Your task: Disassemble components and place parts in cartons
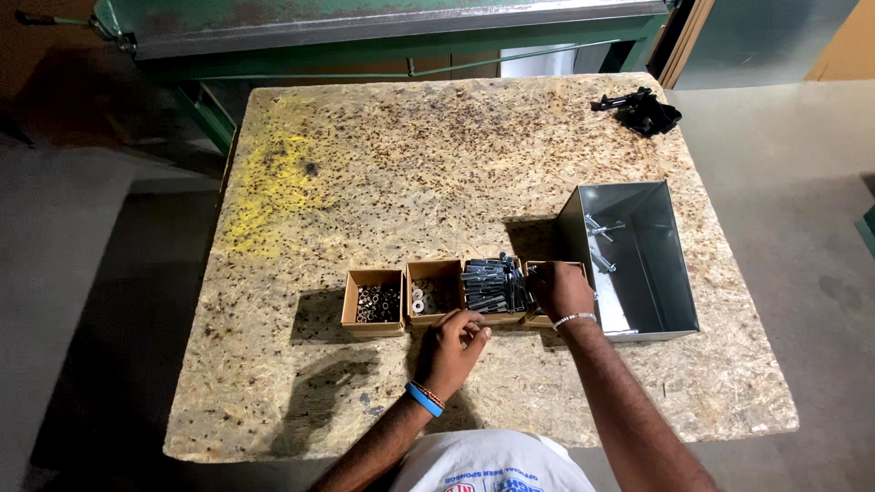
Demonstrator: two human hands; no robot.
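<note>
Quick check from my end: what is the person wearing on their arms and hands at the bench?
Both hands are bare, with no gloves, and both forearms are uncovered. The left hand has a bright blue wristband plus a thin beaded bracelet beside it at the wrist. The right hand has a slim pale, silvery bracelet at the wrist. A white T-shirt with printed markings shows at the bottom edge.

dark bolts [490, 284] heaped in cardboard box [493, 314]
</note>
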